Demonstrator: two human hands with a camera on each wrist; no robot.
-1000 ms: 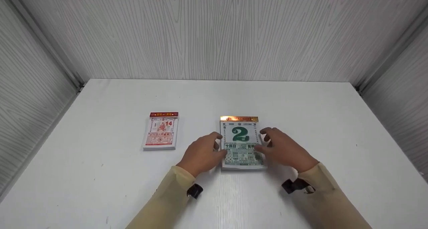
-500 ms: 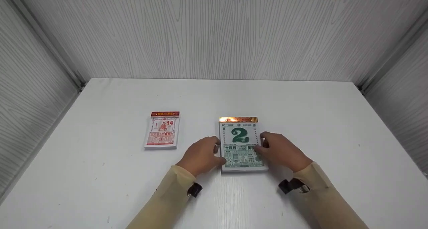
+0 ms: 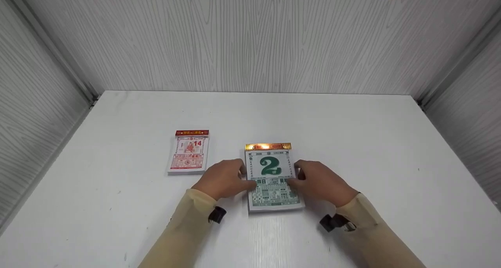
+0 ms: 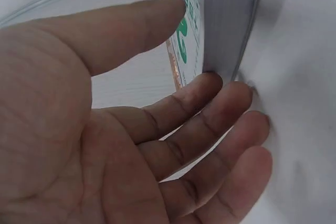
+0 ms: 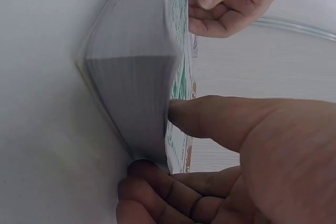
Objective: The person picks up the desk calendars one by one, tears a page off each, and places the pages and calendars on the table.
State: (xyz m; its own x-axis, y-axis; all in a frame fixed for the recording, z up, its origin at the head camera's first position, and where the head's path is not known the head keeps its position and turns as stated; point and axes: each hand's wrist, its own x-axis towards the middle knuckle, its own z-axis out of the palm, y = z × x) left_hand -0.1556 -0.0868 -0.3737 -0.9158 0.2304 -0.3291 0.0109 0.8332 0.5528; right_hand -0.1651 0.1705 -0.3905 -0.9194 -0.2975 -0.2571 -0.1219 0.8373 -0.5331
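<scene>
A thick tear-off calendar [image 3: 273,189] with a large green 2 and a shiny gold header lies between my two hands. My left hand [image 3: 225,178] holds its left edge, the thumb on the printed page and the fingertips [image 4: 212,81] against the side of the page block. On the opposite edge my right hand [image 3: 323,182] grips it, thumb on the page, fingers low at the side near the backing. In the right wrist view the calendar's page block [image 5: 126,93] shows its corner. A smaller tear-off calendar [image 3: 188,154] with a red 14 lies to the left.
The white table [image 3: 352,127] carries both calendars. A wood-grain back wall [image 3: 250,41] rises behind it, with side panels [image 3: 35,84] at left and right. The small red calendar is close to my left hand.
The green calendar has moved left and towards me, with both hands moving along. My right hand has closed in on its right edge. The red calendar stays in place.
</scene>
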